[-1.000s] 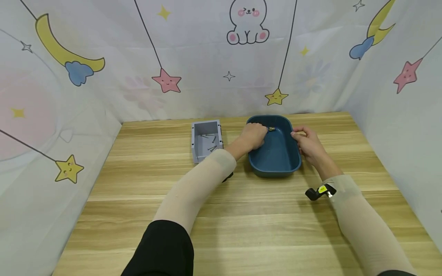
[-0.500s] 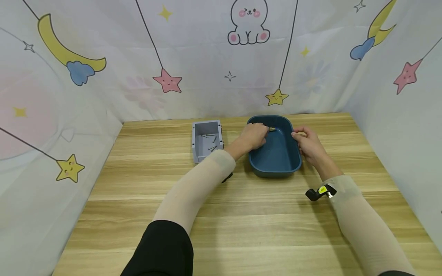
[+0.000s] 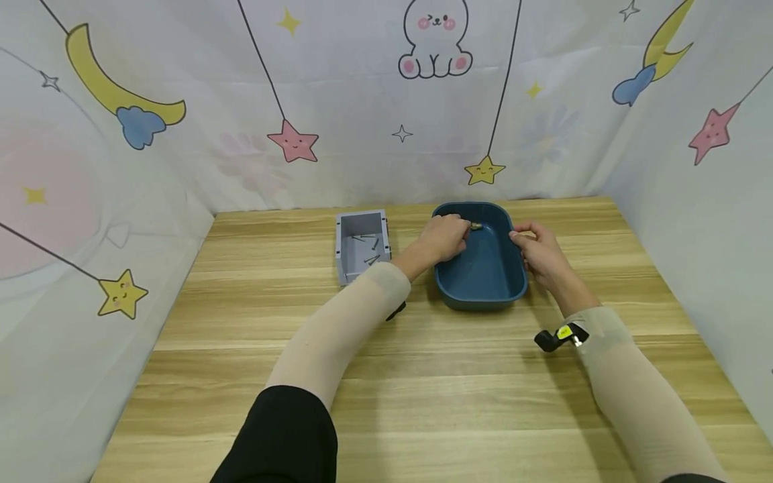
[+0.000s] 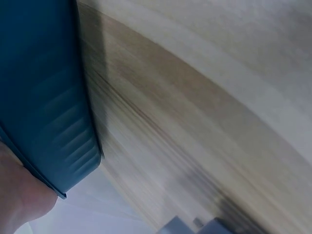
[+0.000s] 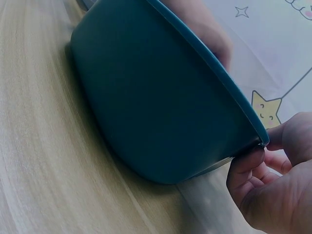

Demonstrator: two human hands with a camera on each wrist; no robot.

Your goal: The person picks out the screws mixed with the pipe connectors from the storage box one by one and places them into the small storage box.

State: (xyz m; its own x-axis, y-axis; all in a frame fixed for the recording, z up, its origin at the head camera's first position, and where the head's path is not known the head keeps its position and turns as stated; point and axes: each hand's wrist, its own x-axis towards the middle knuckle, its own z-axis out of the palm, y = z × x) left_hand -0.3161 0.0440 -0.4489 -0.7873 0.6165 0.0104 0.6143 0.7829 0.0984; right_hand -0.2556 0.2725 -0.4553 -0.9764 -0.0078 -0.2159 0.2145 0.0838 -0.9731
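blue tub (image 3: 483,278) between hands, right hand (image 3: 541,251) gripping rim

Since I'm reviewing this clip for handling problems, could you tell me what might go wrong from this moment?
1. The left hand pinches a small metal piece by its end; it could slip and fall into the blue tub.
2. The right hand has only a fingertip grip on the tub rim, so the tub might slide on the wooden table.
3. The left forearm passes close to the grey box of screws and could nudge it.
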